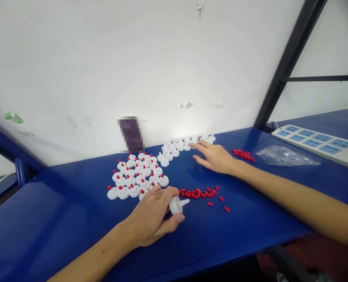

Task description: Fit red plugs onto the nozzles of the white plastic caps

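Pinching a white spouted piece (pixel 176 206) in our left hand (pixel 152 211), we hold its long spout pointing right, loose red caps (pixel 188 194) lying just beyond on the desk (pixel 74 219). Our left hand is nearer these; our right (pixel 213 156), fingers loosely spread, is by bare-spouted white pieces (pixel 175 152). We can read no writing.

White spouted pieces (pixel 175 206), red caps (pixel 210 204), blue table (pixel 235 235), white-and-blue power strip (pixel 319 143)
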Available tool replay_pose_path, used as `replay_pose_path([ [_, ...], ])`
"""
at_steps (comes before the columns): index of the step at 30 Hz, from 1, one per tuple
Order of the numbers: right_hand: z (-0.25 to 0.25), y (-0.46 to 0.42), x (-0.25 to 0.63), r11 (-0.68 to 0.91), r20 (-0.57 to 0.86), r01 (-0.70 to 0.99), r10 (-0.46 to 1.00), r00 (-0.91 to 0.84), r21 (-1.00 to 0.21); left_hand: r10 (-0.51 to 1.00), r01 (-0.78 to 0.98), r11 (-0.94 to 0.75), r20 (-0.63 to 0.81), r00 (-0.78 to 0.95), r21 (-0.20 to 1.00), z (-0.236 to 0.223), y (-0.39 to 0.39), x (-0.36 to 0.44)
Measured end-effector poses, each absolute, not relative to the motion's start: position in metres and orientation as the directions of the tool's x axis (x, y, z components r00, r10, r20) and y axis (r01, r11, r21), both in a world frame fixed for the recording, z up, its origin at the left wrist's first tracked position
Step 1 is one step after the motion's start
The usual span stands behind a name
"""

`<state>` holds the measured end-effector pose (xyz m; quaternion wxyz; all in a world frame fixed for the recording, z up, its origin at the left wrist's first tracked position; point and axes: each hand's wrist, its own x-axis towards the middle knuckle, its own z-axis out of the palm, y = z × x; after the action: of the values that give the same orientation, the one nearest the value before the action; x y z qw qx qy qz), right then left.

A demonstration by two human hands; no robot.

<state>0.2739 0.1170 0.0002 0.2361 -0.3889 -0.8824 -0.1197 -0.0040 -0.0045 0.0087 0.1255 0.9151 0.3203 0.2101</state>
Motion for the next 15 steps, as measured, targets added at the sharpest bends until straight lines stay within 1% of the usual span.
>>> replay_pose_path([
  [1, -0.003, 0.126, 0.279, 0.619, 0.448, 0.786, 0.698, -0.558, 0.015, 0.636, 0.522, -0.762, 0.293, 0.714, 0.383, 0.009, -0.006, -0.004],
  [3, -0.009, 0.137, 0.285, 0.579, 0.355, 0.815, 0.764, -0.538, -0.011, 0.650, 0.512, -0.738, 0.259, 0.714, 0.439, 0.010, -0.008, -0.005],
  [7, -0.014, 0.143, 0.288, 0.598, 0.267, 0.799, 0.780, -0.566, -0.055, 0.677, 0.476, -0.671, 0.210, 0.705, 0.568, 0.012, -0.010, -0.005],
  [9, -0.012, 0.142, 0.286, 0.612, 0.263, 0.787, 0.773, -0.577, -0.074, 0.671, 0.436, -0.659, 0.217, 0.709, 0.613, 0.014, -0.009, -0.007],
  [12, -0.007, 0.133, 0.281, 0.645, 0.320, 0.755, 0.744, -0.587, -0.114, 0.666, 0.383, -0.656, 0.261, 0.699, 0.651, 0.018, -0.008, -0.012],
  [15, 0.002, 0.114, 0.269, 0.739, 0.370, 0.659, 0.657, -0.657, -0.142, 0.710, 0.345, -0.610, 0.300, 0.637, 0.713, 0.023, -0.007, -0.017],
])
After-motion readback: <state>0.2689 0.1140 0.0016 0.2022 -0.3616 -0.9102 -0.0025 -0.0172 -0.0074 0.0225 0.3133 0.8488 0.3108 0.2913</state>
